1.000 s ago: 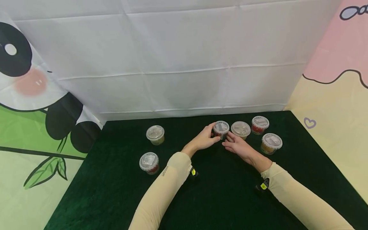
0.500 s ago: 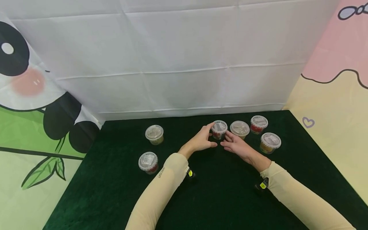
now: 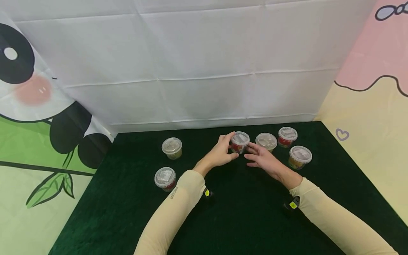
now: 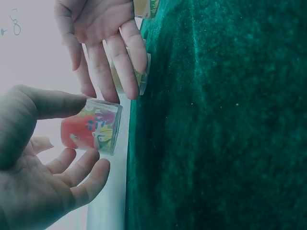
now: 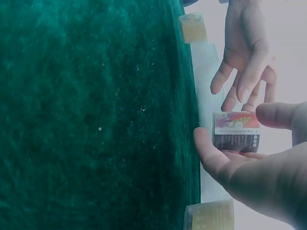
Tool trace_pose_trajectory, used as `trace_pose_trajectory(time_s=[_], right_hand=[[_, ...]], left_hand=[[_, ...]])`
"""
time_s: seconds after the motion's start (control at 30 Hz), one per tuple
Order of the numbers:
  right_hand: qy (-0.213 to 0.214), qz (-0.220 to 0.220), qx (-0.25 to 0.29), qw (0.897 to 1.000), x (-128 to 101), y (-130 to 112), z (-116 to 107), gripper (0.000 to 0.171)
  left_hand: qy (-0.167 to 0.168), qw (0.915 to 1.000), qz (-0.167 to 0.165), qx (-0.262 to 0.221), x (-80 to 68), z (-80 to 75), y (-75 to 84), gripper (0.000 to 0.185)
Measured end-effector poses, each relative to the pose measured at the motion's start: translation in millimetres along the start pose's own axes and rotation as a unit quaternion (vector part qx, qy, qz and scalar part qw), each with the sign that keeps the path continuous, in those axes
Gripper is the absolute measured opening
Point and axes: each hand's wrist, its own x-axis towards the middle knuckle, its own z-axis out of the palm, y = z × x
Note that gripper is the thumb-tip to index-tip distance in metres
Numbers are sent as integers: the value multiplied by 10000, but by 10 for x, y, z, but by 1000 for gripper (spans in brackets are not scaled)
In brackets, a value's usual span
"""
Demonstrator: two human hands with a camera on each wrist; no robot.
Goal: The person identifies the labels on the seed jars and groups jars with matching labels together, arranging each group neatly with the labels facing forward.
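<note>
A small lidded plastic tub with a red printed side (image 3: 239,143) is raised near the back of the green cloth. My left hand (image 3: 218,153) holds it from the left, index finger at the lid and thumb low on the front. In the left wrist view, my left thumb and fingers lie on opposite sides of the tub (image 4: 91,127). My right hand (image 3: 266,163) has its fingers extended, their tips at the tub's right side. The right wrist view shows dark label text on the tub (image 5: 236,133). Just behind my right fingers stands a pale lidded tub (image 3: 266,141).
To the right are another red tub (image 3: 287,136) and a yellowish one (image 3: 300,157). Two more stand at left, a pale tub (image 3: 172,148) and a reddish one (image 3: 165,179). A white sheet (image 3: 197,71) hangs behind the green cloth (image 3: 236,212).
The red tub has shifted a little left and tilted, showing more of its printed side. My left hand has moved left with it, while the right hand's fingertips stay beside it.
</note>
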Motion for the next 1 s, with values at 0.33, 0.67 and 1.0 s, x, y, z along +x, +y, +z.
trace_pose_trajectory(time_s=[0.33, 0.67, 1.0], right_hand=[[68, -317, 339, 9989, -23, -43, 55, 59], [470, -856, 465, 9941, -37, -124, 167, 56], [592, -1087, 452, 9913, -47, -189, 250, 59]], left_hand=[[270, 9996, 12, -59, -122, -144, 7, 67], [416, 9984, 368, -71, -259, -255, 93, 68], [370, 9968, 397, -588, -394, -304, 110, 64]])
